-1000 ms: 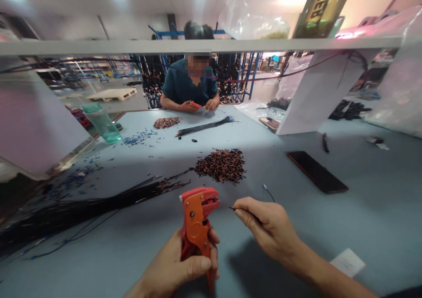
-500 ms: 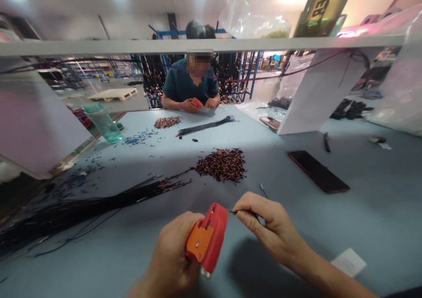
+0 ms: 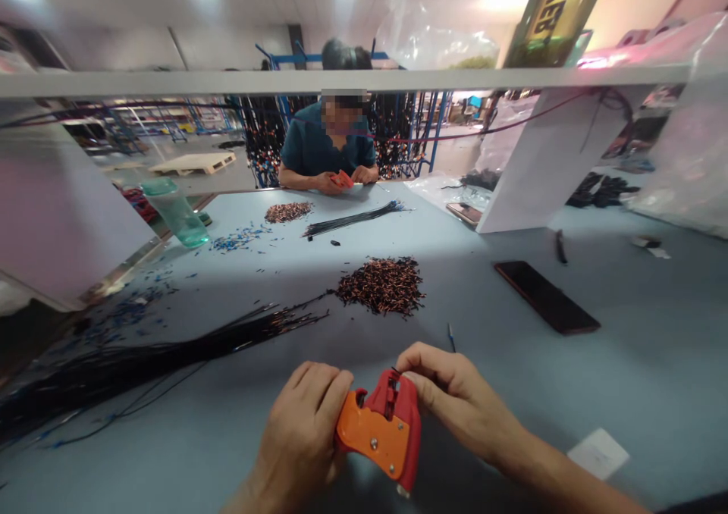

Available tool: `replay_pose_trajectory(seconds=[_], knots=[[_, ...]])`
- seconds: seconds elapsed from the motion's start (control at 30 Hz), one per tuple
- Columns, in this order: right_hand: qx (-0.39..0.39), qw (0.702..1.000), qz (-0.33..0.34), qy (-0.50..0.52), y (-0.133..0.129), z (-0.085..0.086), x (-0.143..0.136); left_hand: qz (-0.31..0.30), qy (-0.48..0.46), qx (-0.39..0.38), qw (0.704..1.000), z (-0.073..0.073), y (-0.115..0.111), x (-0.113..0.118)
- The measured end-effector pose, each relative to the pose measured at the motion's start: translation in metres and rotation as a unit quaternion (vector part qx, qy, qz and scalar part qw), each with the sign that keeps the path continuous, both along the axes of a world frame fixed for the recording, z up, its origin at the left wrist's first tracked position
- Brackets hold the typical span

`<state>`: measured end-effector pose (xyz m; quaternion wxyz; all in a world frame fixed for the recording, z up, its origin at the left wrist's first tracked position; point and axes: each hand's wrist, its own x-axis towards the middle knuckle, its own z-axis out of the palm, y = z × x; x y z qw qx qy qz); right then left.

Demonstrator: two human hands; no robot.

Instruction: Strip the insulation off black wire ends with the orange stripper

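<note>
My left hand [image 3: 301, 430] is wrapped round a red and orange wire stripper [image 3: 378, 434], its jaw end pointing up and away. My right hand [image 3: 455, 393] pinches a thin black wire [image 3: 396, 371] right at the tool's jaws; whether the wire lies inside them I cannot make out. A blue-tipped wire end [image 3: 451, 337] sticks out beyond my right knuckles. Just past both hands lies a heap of short black and copper wire pieces [image 3: 381, 285]. To the left stretches a bundle of long black wires [image 3: 171, 358].
A dark phone [image 3: 546, 298] lies at right, near a white paper slip [image 3: 598, 453]. Blue bits [image 3: 128, 309] and a green cup [image 3: 179, 214] are at left. Across the table a co-worker [image 3: 330, 146] holds a similar tool, behind a white shelf [image 3: 273, 81].
The wire stripper has turned and shifted right, showing more of its orange side. My right hand has brought the wire from beside the tool up to its jaws.
</note>
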<state>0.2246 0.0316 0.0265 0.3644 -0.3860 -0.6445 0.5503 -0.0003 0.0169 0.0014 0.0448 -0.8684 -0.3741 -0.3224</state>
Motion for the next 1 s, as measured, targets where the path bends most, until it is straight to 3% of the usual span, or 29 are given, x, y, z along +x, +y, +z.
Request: replay_pose_trajectory(seconds=[0.43,0.57,0.7,0.8,0.9,1.0], knots=[[0.062,0.998,0.013,-0.007,0.002,-0.002,0.006,0.02,-0.008,0.032,0.999,0.002,-0.002,0.001],[0.118,0.992,-0.027,-0.022,0.003,0.0,0.009,-0.01,-0.075,-0.029,0.997,0.005,-0.003,0.004],[0.166,0.981,-0.091,-0.036,0.005,0.001,0.015,-0.083,-0.175,-0.172,0.966,0.012,-0.007,0.003],[0.188,0.975,-0.11,-0.051,0.004,0.002,0.017,-0.109,-0.255,-0.357,0.892,0.012,-0.013,0.0],[0.215,0.969,-0.106,-0.061,0.001,0.005,0.016,-0.136,-0.358,-0.547,0.745,0.007,-0.018,-0.001],[0.251,0.96,-0.102,-0.068,-0.002,0.007,0.015,-0.173,-0.429,-0.655,0.597,0.003,-0.019,0.003]])
